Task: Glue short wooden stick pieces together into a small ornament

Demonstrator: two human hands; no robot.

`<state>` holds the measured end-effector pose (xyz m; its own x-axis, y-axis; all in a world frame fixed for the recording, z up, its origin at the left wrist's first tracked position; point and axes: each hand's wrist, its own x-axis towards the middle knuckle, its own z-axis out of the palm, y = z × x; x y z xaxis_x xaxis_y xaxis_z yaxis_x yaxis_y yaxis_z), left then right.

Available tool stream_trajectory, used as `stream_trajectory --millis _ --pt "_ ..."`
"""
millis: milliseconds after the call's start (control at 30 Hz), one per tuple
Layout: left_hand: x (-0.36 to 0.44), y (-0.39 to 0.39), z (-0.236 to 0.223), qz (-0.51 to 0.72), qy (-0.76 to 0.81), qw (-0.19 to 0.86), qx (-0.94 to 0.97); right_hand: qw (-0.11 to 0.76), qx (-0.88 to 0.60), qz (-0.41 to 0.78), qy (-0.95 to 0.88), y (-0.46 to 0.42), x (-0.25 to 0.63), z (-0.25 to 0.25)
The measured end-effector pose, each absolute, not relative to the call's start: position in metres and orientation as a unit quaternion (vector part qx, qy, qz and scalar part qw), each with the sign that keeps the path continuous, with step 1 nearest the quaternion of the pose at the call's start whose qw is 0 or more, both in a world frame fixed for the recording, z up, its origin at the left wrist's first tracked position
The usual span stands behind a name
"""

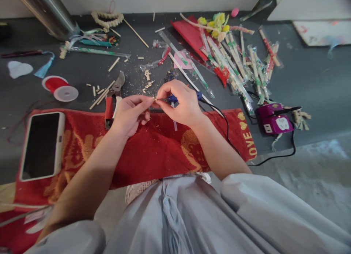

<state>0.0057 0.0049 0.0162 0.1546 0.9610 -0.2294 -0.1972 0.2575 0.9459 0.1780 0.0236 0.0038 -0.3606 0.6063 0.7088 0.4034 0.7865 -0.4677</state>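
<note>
My left hand (131, 113) and my right hand (179, 102) meet over the towel's far edge, fingertips pinched together. Between them is a tiny pale piece of wooden stick (155, 99), mostly covered by the fingers. Behind my right hand lies a blue glue gun (199, 95), partly hidden, with its clear nozzle or stick end showing below the hand. Pruning shears (118, 84) with a red handle lie just left of my left hand. Short cut stick pieces (148, 86) are scattered beyond my fingers, and longer sticks (102, 95) lie beside the shears.
A red towel (153, 148) covers the table's front edge, with a phone (41, 146) on its left. A red thread spool (59, 87) stands behind. Wrapped chopsticks (230, 64) are heaped at the right, near a purple power socket (274, 118) with black cords. A metal pole (49, 12) rises at back left.
</note>
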Motion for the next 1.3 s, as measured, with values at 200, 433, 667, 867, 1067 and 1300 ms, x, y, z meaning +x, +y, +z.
stream_trajectory --millis 200,433,667,867,1067,1300 --pt "0.006 0.006 0.014 0.442 0.479 0.637 0.412 0.456 -0.321 0.130 -0.820 0.023 0.178 0.003" --pt "0.006 0.008 0.010 0.450 0.476 0.623 0.428 0.429 -0.355 0.164 -0.814 0.022 0.178 0.004" --pt "0.007 0.008 0.009 0.454 0.484 0.626 0.409 0.425 -0.346 0.142 -0.824 0.023 0.179 0.003" --pt "0.007 0.008 0.008 0.457 0.488 0.625 0.403 0.429 -0.341 0.121 -0.828 0.024 0.178 0.001" --pt "0.007 0.008 0.010 0.461 0.472 0.625 0.417 0.439 -0.345 0.164 -0.813 0.025 0.183 0.003" --pt "0.005 0.006 0.005 0.532 0.447 0.540 0.475 0.451 -0.371 0.247 -0.773 0.023 0.181 0.011"
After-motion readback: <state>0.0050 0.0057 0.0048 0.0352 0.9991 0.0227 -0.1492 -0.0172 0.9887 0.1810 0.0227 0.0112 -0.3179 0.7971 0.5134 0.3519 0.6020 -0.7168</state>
